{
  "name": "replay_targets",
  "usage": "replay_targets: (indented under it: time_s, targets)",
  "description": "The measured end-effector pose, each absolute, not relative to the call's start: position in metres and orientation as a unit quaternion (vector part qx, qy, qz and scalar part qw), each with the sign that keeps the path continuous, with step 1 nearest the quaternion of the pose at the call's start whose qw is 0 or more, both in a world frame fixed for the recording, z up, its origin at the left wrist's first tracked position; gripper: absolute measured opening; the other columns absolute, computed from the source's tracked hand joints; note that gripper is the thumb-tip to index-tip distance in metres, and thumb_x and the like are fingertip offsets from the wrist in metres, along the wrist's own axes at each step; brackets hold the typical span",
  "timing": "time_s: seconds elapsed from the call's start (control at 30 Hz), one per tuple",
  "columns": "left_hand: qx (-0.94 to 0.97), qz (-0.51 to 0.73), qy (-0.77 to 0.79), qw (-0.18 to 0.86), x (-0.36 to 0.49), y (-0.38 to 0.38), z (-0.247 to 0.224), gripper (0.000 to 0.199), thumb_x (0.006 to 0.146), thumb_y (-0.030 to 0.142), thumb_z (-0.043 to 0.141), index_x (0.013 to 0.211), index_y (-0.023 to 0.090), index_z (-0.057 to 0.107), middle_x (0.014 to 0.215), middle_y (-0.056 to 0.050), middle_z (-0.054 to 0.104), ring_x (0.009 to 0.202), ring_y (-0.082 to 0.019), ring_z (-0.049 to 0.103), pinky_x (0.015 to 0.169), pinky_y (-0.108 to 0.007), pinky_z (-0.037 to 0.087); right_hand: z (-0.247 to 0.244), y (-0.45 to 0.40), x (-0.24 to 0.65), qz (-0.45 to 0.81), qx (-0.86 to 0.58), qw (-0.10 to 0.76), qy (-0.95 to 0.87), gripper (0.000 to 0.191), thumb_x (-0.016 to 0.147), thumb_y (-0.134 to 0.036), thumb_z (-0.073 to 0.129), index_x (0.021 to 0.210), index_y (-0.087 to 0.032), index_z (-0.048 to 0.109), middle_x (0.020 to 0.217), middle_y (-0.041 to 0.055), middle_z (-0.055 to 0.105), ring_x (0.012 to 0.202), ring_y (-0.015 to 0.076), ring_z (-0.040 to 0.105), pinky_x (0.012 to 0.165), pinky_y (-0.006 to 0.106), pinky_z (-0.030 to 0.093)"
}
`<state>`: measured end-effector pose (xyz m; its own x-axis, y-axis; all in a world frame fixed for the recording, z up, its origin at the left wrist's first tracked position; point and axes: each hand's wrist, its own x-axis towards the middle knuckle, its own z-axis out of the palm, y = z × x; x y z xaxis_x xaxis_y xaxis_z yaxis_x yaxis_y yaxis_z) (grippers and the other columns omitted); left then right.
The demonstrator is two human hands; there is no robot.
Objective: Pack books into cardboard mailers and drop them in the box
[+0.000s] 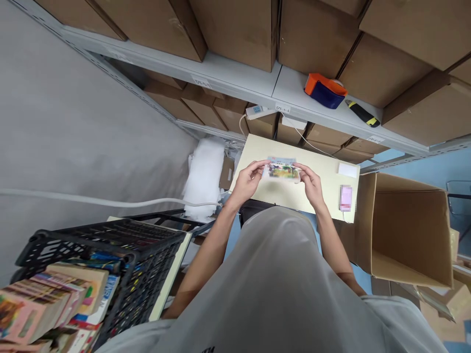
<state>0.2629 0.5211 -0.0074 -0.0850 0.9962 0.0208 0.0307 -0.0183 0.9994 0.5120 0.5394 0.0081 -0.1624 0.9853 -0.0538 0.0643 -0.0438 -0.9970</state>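
Between my two hands, just above the pale yellow table [316, 201], is a thin picture book or booklet [282, 169] with a colourful printed scene; blur hides its details. My left hand [250, 180] grips its left edge between thumb and fingers. At the opposite edge, my right hand [308, 182] has its fingers closed on the right side. A phone [346, 198] with a pink screen lies on the table to the right of my right hand, and a small white box or pad [347, 169] sits behind it.
A black crate [136, 264] of books [44, 304] stands at lower left. White packing sheets [206, 171] hang left of the table. An open carton [408, 230] is at right. The shelf [235, 73] ahead carries cartons, a tape dispenser [325, 91] and a utility knife [362, 113].
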Motion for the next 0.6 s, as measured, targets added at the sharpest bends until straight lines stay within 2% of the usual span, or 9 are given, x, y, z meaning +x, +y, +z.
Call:
replay_targets:
  time_s: [0.07, 0.17, 0.27, 0.37, 0.5, 0.6]
  targets:
    - [0.467, 0.526, 0.514, 0.491, 0.264, 0.523, -0.012, 0.049, 0.091, 0.057, 0.084, 0.123, 0.020, 0.083, 0.108, -0.011, 0.082, 0.085, -0.020, 0.075, 0.091, -0.038, 0.064, 0.010, 0.539, 0.511, 0.554, -0.480, 0.416, -0.539, 0.053, 0.098, -0.068, 0.076, 0.127, -0.024, 0.078, 0.110, 0.0093, 0.090, 0.084, 0.0218, 0.079, 0.082, 0.039, 0.064]
    - [0.446, 0.528, 0.516, 0.505, 0.266, 0.526, -0.013, 0.049, 0.090, 0.060, 0.085, 0.116, 0.019, 0.083, 0.096, -0.008, 0.082, 0.073, -0.018, 0.071, 0.080, -0.036, 0.063, 0.013, 0.539, 0.508, 0.563, -0.495, 0.399, -0.528, 0.057, 0.094, -0.076, 0.079, 0.110, -0.021, 0.076, 0.099, 0.0117, 0.091, 0.076, 0.0217, 0.080, 0.078, 0.037, 0.064]
    - [0.430, 0.523, 0.537, 0.504, 0.267, 0.528, -0.009, 0.053, 0.089, 0.069, 0.085, 0.105, 0.018, 0.085, 0.083, -0.007, 0.079, 0.068, -0.018, 0.069, 0.068, -0.032, 0.059, 0.016, 0.538, 0.503, 0.565, -0.503, 0.401, -0.516, 0.060, 0.093, -0.082, 0.077, 0.095, -0.022, 0.073, 0.081, 0.0087, 0.087, 0.064, 0.0192, 0.075, 0.069, 0.034, 0.061]
    - [0.414, 0.524, 0.557, 0.494, 0.268, 0.529, -0.006, 0.061, 0.083, 0.076, 0.088, 0.099, 0.017, 0.086, 0.076, -0.006, 0.077, 0.063, -0.017, 0.067, 0.060, -0.030, 0.055, 0.017, 0.537, 0.499, 0.577, -0.501, 0.400, -0.506, 0.062, 0.093, -0.084, 0.076, 0.085, -0.023, 0.068, 0.067, 0.0046, 0.081, 0.055, 0.0165, 0.069, 0.058, 0.029, 0.052]
    - [0.423, 0.524, 0.570, 0.472, 0.269, 0.527, -0.004, 0.065, 0.084, 0.080, 0.086, 0.100, 0.017, 0.086, 0.070, -0.003, 0.072, 0.059, -0.016, 0.063, 0.056, -0.028, 0.053, 0.017, 0.533, 0.496, 0.591, -0.503, 0.383, -0.501, 0.065, 0.091, -0.088, 0.074, 0.082, -0.025, 0.065, 0.066, 0.0031, 0.079, 0.054, 0.0155, 0.067, 0.054, 0.026, 0.046]
    - [0.454, 0.528, 0.570, 0.436, 0.269, 0.524, 0.001, 0.062, 0.096, 0.080, 0.074, 0.100, 0.019, 0.083, 0.072, -0.003, 0.071, 0.062, -0.016, 0.063, 0.062, -0.029, 0.056, 0.014, 0.531, 0.497, 0.603, -0.498, 0.383, -0.491, 0.069, 0.094, -0.093, 0.065, 0.085, -0.025, 0.064, 0.073, 0.0045, 0.081, 0.059, 0.0161, 0.070, 0.056, 0.027, 0.050]
